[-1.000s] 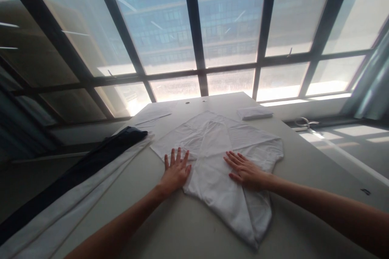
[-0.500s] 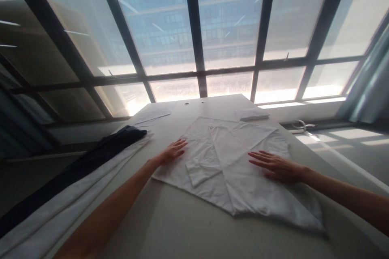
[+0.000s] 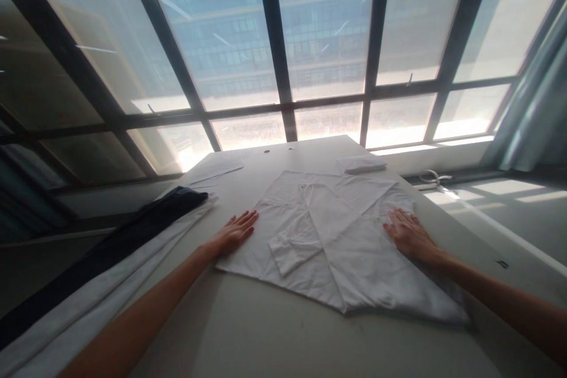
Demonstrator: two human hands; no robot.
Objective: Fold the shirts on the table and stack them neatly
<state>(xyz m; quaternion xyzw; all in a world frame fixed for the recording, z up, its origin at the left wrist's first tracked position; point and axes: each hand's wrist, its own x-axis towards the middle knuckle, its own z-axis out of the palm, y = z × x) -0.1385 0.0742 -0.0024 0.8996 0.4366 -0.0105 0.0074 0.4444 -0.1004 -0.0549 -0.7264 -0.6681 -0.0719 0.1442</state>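
1. The white T-shirt (image 3: 336, 242) lay spread on the counter (image 3: 248, 331), partly folded, with its sleeves turned in over the middle and one corner trailing toward the near right edge.
2. In the second before, both hands had slid outward from the shirt's middle, and the garment had turned and flattened as they went.
3. The left hand (image 3: 234, 231) now rested flat and open at the shirt's left edge, fingers together, gripping nothing.
4. The right hand (image 3: 407, 233) lay palm down on the right sleeve area, fingers extended, pressing the cloth but not clutching it.
5. That outward sweep read as smoothing: fewer wrinkles showed across the centre panel, so the fold looked settled.
6. A dark garment (image 3: 133, 236) lay over pale cloth at the left, and a small folded white stack (image 3: 361, 163) sat at the far end, well apart from both hands.
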